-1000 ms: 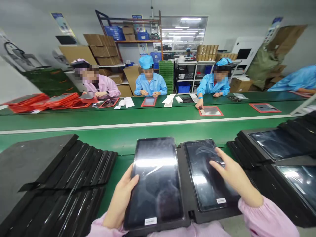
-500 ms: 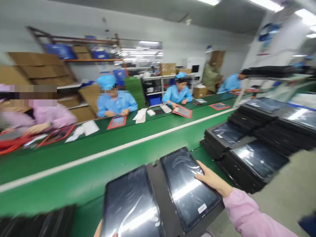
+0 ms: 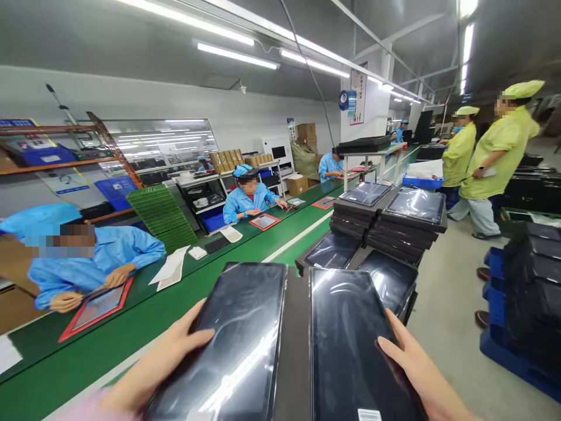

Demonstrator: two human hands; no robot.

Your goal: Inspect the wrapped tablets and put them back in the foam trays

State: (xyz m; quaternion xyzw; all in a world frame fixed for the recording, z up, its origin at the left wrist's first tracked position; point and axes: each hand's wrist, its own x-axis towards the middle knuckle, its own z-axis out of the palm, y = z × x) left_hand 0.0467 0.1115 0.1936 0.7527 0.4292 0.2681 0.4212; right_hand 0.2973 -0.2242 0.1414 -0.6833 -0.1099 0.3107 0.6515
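A black tray (image 3: 297, 327) carrying two dark, film-covered tablets is lifted off the green belt, and I grip it at both sides. My left hand (image 3: 169, 356) clasps its left edge, thumb lying on the left tablet (image 3: 236, 345). My right hand (image 3: 414, 365) clasps the right edge, fingers resting on the right tablet (image 3: 350, 345). A white label (image 3: 369, 414) shows at the right tablet's near end.
Stacks of black trays with tablets (image 3: 381, 225) stand just ahead on the right. The green conveyor (image 3: 144, 316) runs along the left, with seated workers in blue handling red-framed tablets (image 3: 99, 307). Two people in green (image 3: 495, 152) stand in the aisle. Blue crates (image 3: 512, 345) sit at right.
The view swung to the right and upward, from the belt toward the aisle. The tray with both tablets came up off the belt, and my right hand shifted from the screen to the right edge.
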